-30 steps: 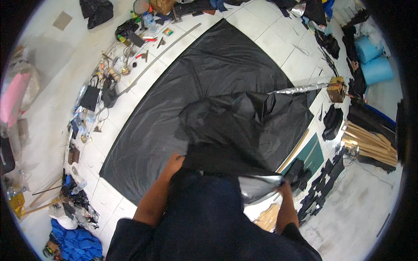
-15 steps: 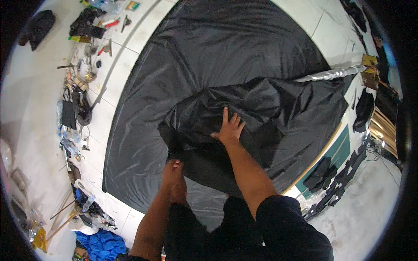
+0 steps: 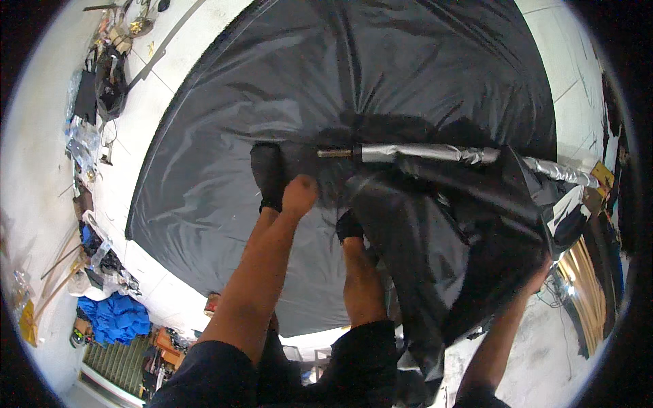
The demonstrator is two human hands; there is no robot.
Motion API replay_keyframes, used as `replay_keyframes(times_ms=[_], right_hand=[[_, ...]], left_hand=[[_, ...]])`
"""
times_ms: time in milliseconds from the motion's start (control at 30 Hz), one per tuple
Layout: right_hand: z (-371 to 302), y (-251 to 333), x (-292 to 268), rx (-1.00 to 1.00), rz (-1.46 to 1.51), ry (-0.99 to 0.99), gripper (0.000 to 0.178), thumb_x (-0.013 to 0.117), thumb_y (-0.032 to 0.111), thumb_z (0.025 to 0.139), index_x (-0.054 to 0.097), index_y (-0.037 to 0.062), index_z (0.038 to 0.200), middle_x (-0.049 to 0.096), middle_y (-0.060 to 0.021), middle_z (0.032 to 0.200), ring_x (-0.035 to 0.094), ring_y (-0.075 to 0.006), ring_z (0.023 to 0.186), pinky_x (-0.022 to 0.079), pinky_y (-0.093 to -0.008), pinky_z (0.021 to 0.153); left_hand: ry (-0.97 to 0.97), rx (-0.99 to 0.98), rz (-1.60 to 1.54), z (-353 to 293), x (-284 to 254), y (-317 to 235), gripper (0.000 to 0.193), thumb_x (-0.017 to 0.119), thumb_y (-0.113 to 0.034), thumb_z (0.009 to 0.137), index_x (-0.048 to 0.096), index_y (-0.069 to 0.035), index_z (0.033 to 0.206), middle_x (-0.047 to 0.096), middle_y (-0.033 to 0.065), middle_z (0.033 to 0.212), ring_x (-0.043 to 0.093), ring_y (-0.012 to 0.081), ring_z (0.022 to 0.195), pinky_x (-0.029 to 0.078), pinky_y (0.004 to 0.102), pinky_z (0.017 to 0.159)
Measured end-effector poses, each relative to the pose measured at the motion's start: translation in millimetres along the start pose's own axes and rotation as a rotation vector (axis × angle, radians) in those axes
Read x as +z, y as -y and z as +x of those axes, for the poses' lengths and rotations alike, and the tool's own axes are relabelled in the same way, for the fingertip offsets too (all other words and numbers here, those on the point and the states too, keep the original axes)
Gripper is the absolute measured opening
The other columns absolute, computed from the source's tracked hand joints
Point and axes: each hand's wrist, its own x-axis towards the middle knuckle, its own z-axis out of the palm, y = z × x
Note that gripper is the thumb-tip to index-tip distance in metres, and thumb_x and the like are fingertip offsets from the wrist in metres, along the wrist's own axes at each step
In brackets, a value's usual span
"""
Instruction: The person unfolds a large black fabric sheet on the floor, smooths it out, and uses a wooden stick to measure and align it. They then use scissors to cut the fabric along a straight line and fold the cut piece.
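The left hand (image 3: 299, 194) was closed into a fist, pressing down on the black sheet (image 3: 286, 88) spread over the floor (image 3: 163, 88). The right hand (image 3: 541, 272) gripped a lifted fold of the same sheet. A silver pole (image 3: 422, 153) lay across the sheet beside the fist.
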Motion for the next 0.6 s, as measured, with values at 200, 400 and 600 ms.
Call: replay_keyframes(times_ms=[200, 400, 600], right_hand=[[-87, 91, -63, 0.348, 0.564, -0.076, 0.043, 0.040, 0.026, 0.096, 0.053, 0.0018, 0.130, 0.055, -0.0156, 0.131, 0.054, -0.0293, 0.119, 0.042, -0.0438, 0.105], [-169, 23, -129, 0.461, 0.283, -0.109, 0.038, 0.049, 0.023, 0.095, 0.055, 0.0013, 0.126, 0.060, -0.0122, 0.124, 0.057, -0.0248, 0.113, 0.044, -0.0397, 0.099], [-262, 14, -110, 0.576, 0.256, -0.321, 0.035, 0.054, 0.027, 0.095, 0.058, 0.0022, 0.120, 0.061, -0.0072, 0.107, 0.056, -0.0203, 0.101, 0.044, -0.0345, 0.092]], left_hand=[[-0.030, 0.252, 0.540, 23, 41, -102, 0.045, 0.064, -0.024, 0.082, 0.056, -0.011, 0.124, 0.054, 0.0154, 0.126, 0.051, 0.0366, 0.121, 0.045, 0.0482, 0.097], [-0.191, 0.847, 0.882, 108, 68, -79, 0.009, 0.057, -0.011, 0.083, 0.065, -0.010, 0.080, 0.065, 0.0079, 0.079, 0.067, 0.0276, 0.070, 0.054, 0.0443, 0.065], [0.049, 0.744, 0.912, 97, 26, -87, 0.040, 0.070, -0.023, 0.078, 0.054, -0.008, 0.112, 0.063, 0.0112, 0.099, 0.067, 0.0320, 0.087, 0.052, 0.0482, 0.077]])
